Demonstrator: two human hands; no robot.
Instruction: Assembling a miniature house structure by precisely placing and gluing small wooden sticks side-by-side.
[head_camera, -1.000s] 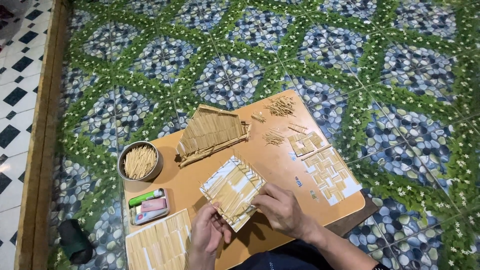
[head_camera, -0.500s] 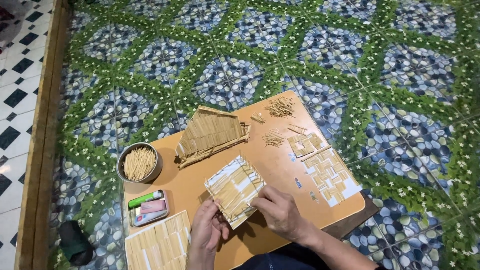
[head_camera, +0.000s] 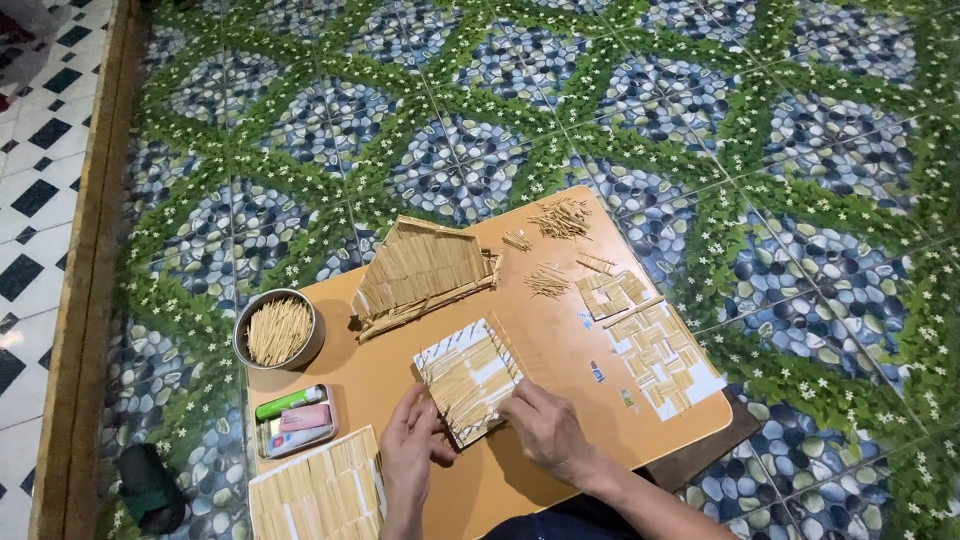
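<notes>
On the orange wooden desk (head_camera: 560, 330), a round metal tin of toothpicks (head_camera: 279, 329) stands at the left. The left hand (head_camera: 412, 448) pinches the near-left corner of a square white panel covered with toothpicks (head_camera: 470, 378). The right hand (head_camera: 545, 430) grips its right edge, fingers curled. The panel is at the desk's middle.

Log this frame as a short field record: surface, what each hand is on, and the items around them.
surface: low orange table on patterned floor
left hand: grips near corner of the stick panel
right hand: fingers on panel's right edge
left of hands: round tin of sticks, small tray, another panel
behind: stick roof piece, loose stick piles
right: tiled sheet
</notes>
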